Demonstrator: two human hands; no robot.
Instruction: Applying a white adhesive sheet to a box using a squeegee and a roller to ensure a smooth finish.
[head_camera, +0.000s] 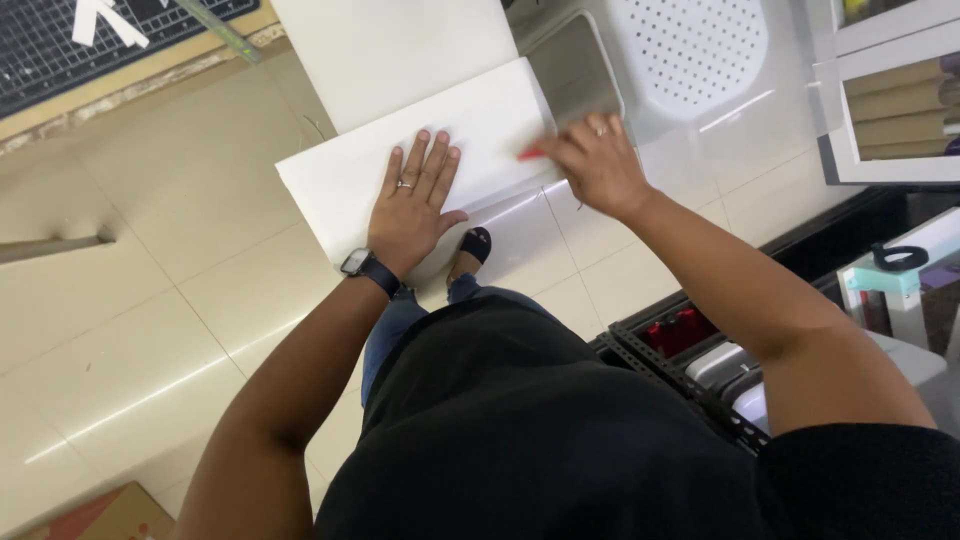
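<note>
A cardboard box (105, 515) lies on the floor at the bottom left, well left of the person's dark shirt (520, 440): brown, rectangular, with a red-orange patch on its top face. Only one corner shows. No labels, signs or screens are discernible.

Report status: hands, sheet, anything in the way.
Left hand flat on the white sheet, fingers spread. Right hand at the sheet's right edge, grip on a small red tool. Nothing on the sheet besides.

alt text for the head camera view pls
Seen from above, a person's left hand presses flat on a white sheet, while the right hand holds a small red tool at its edge, over a tiled floor.
</note>
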